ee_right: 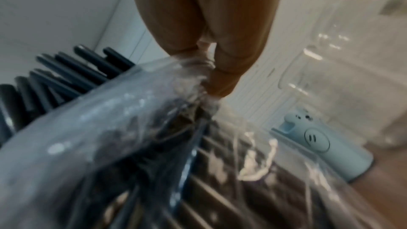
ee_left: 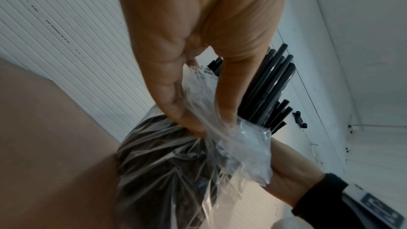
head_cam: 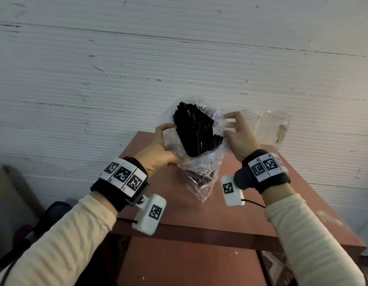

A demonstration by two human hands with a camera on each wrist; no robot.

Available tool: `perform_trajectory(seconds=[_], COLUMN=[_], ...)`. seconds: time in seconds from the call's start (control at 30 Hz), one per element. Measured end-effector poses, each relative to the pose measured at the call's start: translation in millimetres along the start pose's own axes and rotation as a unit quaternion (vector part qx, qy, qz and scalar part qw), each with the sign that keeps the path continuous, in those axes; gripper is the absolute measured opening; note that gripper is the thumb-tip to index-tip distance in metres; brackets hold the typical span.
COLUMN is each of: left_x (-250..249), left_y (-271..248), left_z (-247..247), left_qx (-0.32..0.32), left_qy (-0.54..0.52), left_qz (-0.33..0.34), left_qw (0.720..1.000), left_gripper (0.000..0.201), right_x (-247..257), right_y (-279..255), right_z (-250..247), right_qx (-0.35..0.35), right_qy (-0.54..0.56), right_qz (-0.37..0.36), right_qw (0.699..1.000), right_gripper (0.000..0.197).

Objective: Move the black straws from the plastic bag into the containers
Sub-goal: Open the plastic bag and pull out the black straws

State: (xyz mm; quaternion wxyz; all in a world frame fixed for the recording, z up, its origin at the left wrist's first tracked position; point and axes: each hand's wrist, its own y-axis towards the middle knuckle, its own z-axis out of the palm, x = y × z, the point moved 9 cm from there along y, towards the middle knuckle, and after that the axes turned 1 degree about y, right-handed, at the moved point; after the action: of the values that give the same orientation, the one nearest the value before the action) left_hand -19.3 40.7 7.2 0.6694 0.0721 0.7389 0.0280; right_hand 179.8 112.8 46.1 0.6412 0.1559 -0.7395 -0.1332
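A clear plastic bag point(head_cam: 201, 174) stands upright above the red-brown table point(head_cam: 261, 199), full of black straws point(head_cam: 194, 131) whose tops stick out of its open mouth. My left hand point(head_cam: 160, 141) pinches the bag's left rim point(ee_left: 209, 111), with the straws point(ee_left: 273, 83) just behind the fingers. My right hand point(head_cam: 239, 133) pinches the right rim point(ee_right: 198, 76), and the straws point(ee_right: 66, 76) fan out to its left. Two clear containers point(head_cam: 276, 129) stand at the table's back right, behind the right hand; they look empty.
A white ribbed wall point(head_cam: 137, 58) rises close behind the table. In the right wrist view a pale blue device point(ee_right: 317, 144) lies on the table beside a clear jar point(ee_right: 352, 58). The table's front edge point(head_cam: 199, 232) runs below my wrists.
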Motion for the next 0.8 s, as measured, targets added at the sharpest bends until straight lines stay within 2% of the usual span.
perform_trajectory(seconds=[0.13,0.2,0.27,0.4,0.53,0.67,0.8], left_x=[3.1,2.5,1.4,1.0,-0.4,-1.3,-1.0], left_y=[0.3,-2.2,-5.3,-8.1,-9.8,-9.1,-11.8], left_z=[7.0,10.5,16.7,26.3,31.8,30.6,33.8], left_qx=[0.049,0.077,0.111,0.141,0.154,0.146,0.158], left_qy=[0.052,0.069,0.082,0.100,0.105,0.148,0.151], left_qz=[-0.001,0.000,0.000,0.011,0.032,0.050,0.053], left_qw=[0.997,0.995,0.990,0.985,0.982,0.977,0.974], left_gripper=[0.095,0.094,0.094,0.096,0.103,0.097,0.093], right_x=[17.0,22.0,27.7,32.1,31.3,17.5,9.9], right_y=[-5.5,-7.8,-9.2,-11.8,-11.8,-15.1,-25.1], right_z=[-14.3,-20.9,-28.6,-35.7,-39.6,-47.5,-50.8], right_qx=[0.011,0.018,0.020,0.044,0.048,0.040,0.030], right_qy=[-0.131,-0.152,-0.134,-0.125,-0.103,-0.079,-0.087], right_qz=[-0.047,-0.048,-0.054,-0.067,-0.076,-0.041,-0.056], right_qw=[0.990,0.987,0.989,0.989,0.991,0.995,0.994], right_gripper=[0.032,0.027,0.010,0.025,0.027,0.030,0.029])
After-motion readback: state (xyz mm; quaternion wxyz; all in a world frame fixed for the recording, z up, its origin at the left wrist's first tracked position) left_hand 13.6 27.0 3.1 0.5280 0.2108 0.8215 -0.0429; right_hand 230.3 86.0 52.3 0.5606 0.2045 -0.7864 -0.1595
